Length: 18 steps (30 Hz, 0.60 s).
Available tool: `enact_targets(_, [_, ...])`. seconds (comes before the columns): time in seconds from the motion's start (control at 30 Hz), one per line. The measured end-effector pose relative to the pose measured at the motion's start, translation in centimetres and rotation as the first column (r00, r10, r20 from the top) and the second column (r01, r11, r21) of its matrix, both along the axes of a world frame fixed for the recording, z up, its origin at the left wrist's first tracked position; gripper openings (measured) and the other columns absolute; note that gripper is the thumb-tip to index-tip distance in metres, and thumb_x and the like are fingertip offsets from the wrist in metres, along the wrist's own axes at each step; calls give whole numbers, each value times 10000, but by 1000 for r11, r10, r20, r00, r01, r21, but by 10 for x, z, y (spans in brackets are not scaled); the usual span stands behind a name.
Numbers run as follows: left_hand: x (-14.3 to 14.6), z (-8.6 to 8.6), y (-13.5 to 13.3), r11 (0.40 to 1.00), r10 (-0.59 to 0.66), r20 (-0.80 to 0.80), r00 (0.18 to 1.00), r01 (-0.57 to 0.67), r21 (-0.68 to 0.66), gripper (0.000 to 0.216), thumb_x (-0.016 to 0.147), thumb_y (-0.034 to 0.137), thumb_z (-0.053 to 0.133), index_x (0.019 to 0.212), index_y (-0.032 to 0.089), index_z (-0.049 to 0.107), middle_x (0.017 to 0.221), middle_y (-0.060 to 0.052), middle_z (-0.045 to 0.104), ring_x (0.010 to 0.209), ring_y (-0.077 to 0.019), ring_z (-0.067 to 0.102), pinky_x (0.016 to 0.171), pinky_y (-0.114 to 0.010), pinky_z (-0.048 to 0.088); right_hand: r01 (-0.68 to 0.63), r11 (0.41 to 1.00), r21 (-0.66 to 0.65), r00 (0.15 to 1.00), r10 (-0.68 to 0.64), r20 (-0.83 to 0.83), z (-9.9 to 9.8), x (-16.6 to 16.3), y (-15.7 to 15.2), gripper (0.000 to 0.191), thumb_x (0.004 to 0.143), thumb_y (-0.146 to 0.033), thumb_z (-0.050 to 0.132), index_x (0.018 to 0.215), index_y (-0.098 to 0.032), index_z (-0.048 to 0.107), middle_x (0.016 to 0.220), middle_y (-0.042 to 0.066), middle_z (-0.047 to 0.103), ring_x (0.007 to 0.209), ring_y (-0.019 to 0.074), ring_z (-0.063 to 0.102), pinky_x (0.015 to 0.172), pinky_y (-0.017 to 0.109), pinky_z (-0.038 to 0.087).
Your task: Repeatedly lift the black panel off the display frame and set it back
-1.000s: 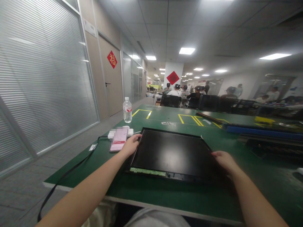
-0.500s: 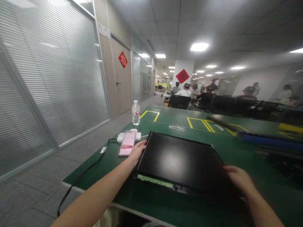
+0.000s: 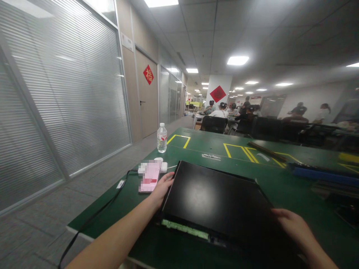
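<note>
A black LCD panel (image 3: pixel 221 198) lies in front of me, dark screen face up, with a soft light reflection on it. Along its near edge runs a green circuit board strip (image 3: pixel 185 229). My left hand (image 3: pixel 164 188) grips the panel's left edge, its fingertips by the far left corner. At the right edge, my right hand (image 3: pixel 293 224) holds the panel with thumb and fingers partly hidden by shadow and the panel itself. Just left of my left hand lies a phone with a pink screen (image 3: pixel 151 177).
The green table (image 3: pixel 112 213) has yellow tape marks (image 3: pixel 179 135). A water bottle (image 3: pixel 162 138) stands near its left edge, by a white charger (image 3: pixel 163 166) and a black cable (image 3: pixel 98 209). A blue strip-shaped object (image 3: pixel 314 172) lies at right. People sit at tables beyond.
The whole view has tilted up slightly, so the scene sits lower. Both hands stay on the panel's edges; my right hand appears a little farther right and lower.
</note>
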<state>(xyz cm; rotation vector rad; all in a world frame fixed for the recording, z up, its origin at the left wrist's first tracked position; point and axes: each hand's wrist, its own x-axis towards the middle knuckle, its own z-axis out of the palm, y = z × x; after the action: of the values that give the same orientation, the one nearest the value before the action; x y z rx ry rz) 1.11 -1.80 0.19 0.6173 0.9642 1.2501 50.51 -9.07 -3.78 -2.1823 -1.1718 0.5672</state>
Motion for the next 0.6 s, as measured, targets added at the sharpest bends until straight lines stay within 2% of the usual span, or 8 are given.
enact_targets(0.13, [0, 3, 0, 1000, 3, -9, 1000, -3, 3, 573, 770, 79, 767, 1288, 203, 554, 833, -13, 742, 560, -143, 694, 563, -255, 573, 16, 1000, 26, 1000, -16, 11, -1, 5, 4, 347, 652, -126, 567, 895, -223, 795, 1011, 89, 786, 943, 267, 728, 783, 322, 544])
enact_targets(0.3, [-1, 5, 3, 998, -61, -90, 994, 58, -29, 565, 811, 142, 771, 1337, 165, 566, 723, -38, 737, 532, -178, 690, 513, -270, 559, 39, 998, 41, 999, -39, -10, -1, 4, 8, 344, 582, -130, 567, 820, -222, 799, 959, 87, 786, 931, 278, 722, 788, 331, 539])
enact_targets(0.47, [-1, 4, 4, 989, -141, -125, 982, 146, 30, 404, 822, 209, 783, 1203, 129, 677, 770, -81, 767, 580, -181, 710, 545, -269, 571, 42, 998, 40, 998, -44, 52, 7, 1, 9, 282, 578, -158, 589, 750, -230, 801, 915, 90, 784, 903, 300, 711, 785, 361, 527])
enact_targets(0.6, [-1, 2, 5, 985, -150, -155, 976, 161, 62, 319, 771, 136, 775, 1088, 132, 734, 758, -73, 772, 601, -182, 719, 566, -261, 568, 32, 999, 31, 999, -33, 29, 10, -1, 8, 277, 595, -164, 589, 762, -225, 802, 907, 90, 783, 885, 286, 713, 746, 337, 523])
